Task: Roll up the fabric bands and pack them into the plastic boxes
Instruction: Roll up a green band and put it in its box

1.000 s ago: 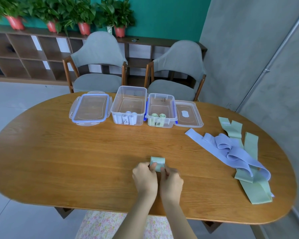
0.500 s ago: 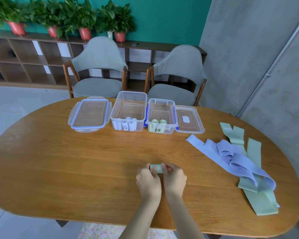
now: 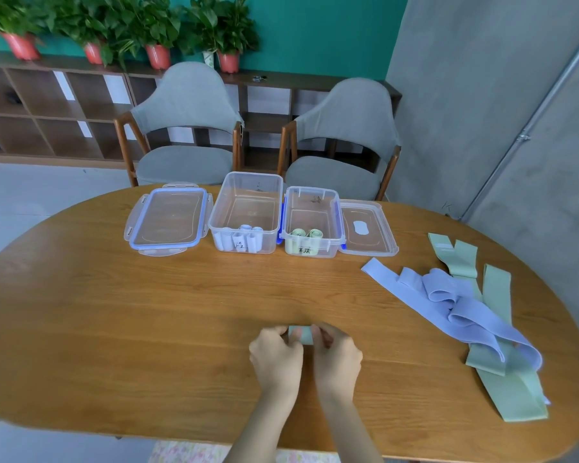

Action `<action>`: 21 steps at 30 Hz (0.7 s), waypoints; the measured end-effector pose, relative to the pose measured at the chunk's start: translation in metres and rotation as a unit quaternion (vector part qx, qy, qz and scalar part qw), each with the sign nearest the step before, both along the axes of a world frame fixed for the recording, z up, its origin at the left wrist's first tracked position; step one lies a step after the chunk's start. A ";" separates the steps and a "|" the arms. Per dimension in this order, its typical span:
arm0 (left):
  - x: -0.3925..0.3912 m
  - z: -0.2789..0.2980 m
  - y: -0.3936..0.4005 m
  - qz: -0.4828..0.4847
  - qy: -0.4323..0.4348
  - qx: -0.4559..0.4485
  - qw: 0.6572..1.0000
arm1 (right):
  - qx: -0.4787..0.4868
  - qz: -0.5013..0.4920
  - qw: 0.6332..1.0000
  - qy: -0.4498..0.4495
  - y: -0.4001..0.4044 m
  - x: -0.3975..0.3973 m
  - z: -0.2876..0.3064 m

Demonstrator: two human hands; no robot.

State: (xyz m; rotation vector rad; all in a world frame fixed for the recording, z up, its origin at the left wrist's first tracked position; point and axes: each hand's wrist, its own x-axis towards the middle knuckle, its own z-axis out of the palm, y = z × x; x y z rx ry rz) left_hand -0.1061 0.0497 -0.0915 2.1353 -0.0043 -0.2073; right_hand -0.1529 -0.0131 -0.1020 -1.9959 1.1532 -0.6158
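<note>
Both hands (image 3: 306,350) around green roll (image 3: 301,335)

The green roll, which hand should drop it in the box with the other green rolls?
Probably the right hand. Both hands pinch the green roll, the left hand too, but the green-roll box sits ahead, slightly to the right, so the right arm would not cross over.
</note>
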 end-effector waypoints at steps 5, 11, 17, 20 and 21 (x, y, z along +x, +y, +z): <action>0.017 -0.014 -0.007 -0.061 -0.080 0.004 0.995 | -0.008 0.034 0.999 -0.005 -0.014 0.018 -0.006; 0.020 -0.035 0.003 -0.199 -0.195 0.026 0.960 | -0.032 0.111 0.993 -0.015 -0.025 0.022 -0.013; 0.052 -0.027 0.000 -0.285 -0.154 0.014 0.946 | -0.063 0.222 0.973 0.023 -0.032 0.009 -0.020; 0.052 -0.015 0.002 -0.292 -0.119 0.065 0.947 | -0.004 0.207 0.978 -0.019 -0.032 0.012 -0.011; 0.050 -0.012 0.005 -0.291 -0.117 0.059 0.948 | 0.007 0.202 0.979 -0.035 -0.031 0.011 -0.008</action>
